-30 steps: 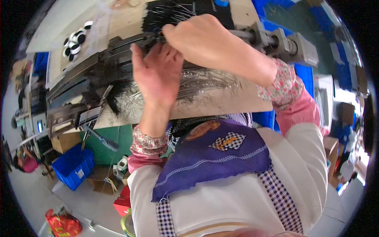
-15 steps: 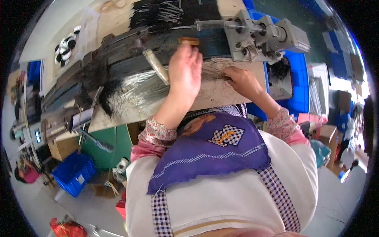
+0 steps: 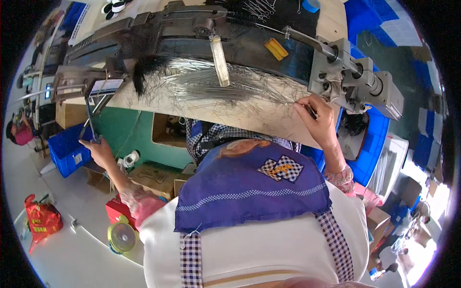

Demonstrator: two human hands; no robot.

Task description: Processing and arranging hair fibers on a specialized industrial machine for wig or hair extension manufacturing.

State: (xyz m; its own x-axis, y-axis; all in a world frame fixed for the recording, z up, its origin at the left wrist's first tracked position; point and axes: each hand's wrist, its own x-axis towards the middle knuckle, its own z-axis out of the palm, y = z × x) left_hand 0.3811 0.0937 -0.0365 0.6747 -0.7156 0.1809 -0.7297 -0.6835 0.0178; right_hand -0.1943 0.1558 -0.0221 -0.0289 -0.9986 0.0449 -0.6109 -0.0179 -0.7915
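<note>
My left hand reaches out to the far left, its fingers closed round the end of a dark metal lever that hangs from the bench machine. My right hand is at the bench's right side, below the grey machine head. Its thumb and fingers pinch a thin metal wire, mostly hidden by the fingers. A loose pile of thin silvery wires lies along the bench between my hands. Over the pile slants a tape-wrapped handle. Black bristles sit at the pile's left end.
On the dark machine bed lies a yellow-orange block. Bent wire pieces rest on black cloth behind it. Blue bins stand right of the bench, and another blue bin is below my left hand. Cardboard boxes are underneath.
My left hand has left the machine bed and swung far left to the lever. My right hand has shifted right, away from the wire pile. The view has turned.
</note>
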